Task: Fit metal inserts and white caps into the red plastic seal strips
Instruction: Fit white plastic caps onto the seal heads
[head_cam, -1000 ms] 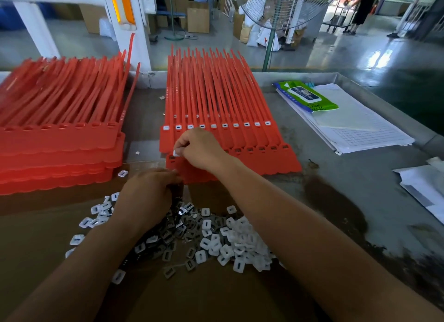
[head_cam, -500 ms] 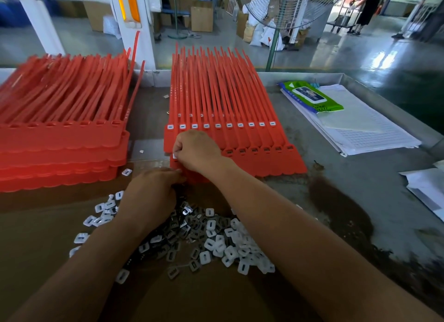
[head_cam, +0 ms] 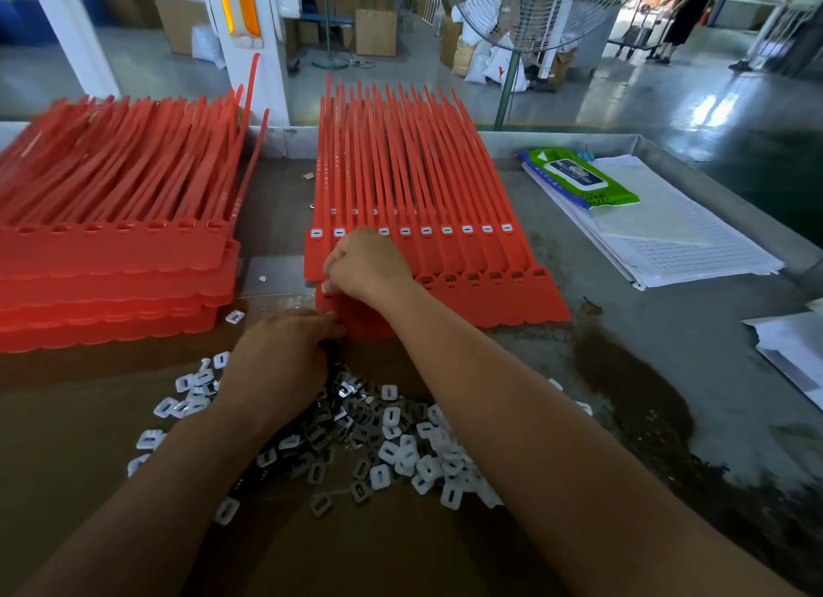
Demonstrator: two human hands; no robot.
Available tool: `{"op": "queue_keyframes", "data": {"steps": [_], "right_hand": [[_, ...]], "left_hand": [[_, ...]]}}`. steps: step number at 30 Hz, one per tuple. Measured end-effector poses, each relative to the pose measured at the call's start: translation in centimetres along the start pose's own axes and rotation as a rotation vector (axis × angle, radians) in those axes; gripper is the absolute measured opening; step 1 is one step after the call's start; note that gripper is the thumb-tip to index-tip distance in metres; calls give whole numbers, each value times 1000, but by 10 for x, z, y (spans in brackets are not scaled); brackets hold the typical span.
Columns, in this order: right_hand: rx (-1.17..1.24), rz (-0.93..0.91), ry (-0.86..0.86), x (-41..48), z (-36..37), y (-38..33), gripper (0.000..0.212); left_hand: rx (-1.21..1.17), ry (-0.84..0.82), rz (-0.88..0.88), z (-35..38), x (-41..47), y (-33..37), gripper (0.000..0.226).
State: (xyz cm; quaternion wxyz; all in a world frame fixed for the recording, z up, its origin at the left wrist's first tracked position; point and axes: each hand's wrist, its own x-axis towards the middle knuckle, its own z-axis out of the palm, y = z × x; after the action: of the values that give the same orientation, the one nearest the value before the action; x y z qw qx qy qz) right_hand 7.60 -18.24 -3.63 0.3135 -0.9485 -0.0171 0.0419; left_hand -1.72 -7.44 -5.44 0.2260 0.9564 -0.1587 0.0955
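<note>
A stack of red seal strips (head_cam: 427, 204) lies in the middle of the table; the upper sheet carries a row of white caps (head_cam: 446, 230). My right hand (head_cam: 367, 264) is curled over the left end of the lower sheet and pinches a white cap there. My left hand (head_cam: 280, 356) lies just below, fingertips at the near edge of the red strips; what it holds is hidden. Loose white caps (head_cam: 401, 456) and dark metal inserts (head_cam: 338, 418) are heaped on brown cardboard in front of me.
A second stack of red strips (head_cam: 116, 240) fills the left side. At the right lie ruled paper sheets (head_cam: 677, 236) with a green wipes pack (head_cam: 579, 178) on top, and more paper (head_cam: 797, 351) at the edge. A raised metal table rim (head_cam: 579, 140) runs behind.
Both hands stay at the left end of the lower sheet with only slight finger movement. The view has shifted a little.
</note>
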Motion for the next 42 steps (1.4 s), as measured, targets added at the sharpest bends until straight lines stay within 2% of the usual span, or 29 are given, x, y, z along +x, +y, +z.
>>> {"op": "queue_keyframes", "data": {"steps": [8, 12, 15, 19, 25, 33, 42], "right_hand": [[-1, 51, 10, 9, 0, -1, 41], [39, 26, 12, 6, 1, 4, 35], [72, -82, 7, -4, -3, 9, 20], [141, -164, -73, -22, -21, 12, 10], [97, -219, -154, -58, -57, 31, 3], [-5, -188, -307, -118, -88, 77, 6], [62, -149, -399, -133, -79, 92, 14]], "left_hand": [[-5, 21, -7, 1, 1, 0, 41], [-7, 17, -5, 1, 1, 1, 41], [-7, 22, 15, 0, 1, 1, 37], [-7, 21, 9, 0, 1, 0, 36], [6, 17, -20, 1, 2, -1, 39], [19, -14, -69, 3, 4, -2, 42], [24, -7, -69, 2, 4, 0, 41]]}}
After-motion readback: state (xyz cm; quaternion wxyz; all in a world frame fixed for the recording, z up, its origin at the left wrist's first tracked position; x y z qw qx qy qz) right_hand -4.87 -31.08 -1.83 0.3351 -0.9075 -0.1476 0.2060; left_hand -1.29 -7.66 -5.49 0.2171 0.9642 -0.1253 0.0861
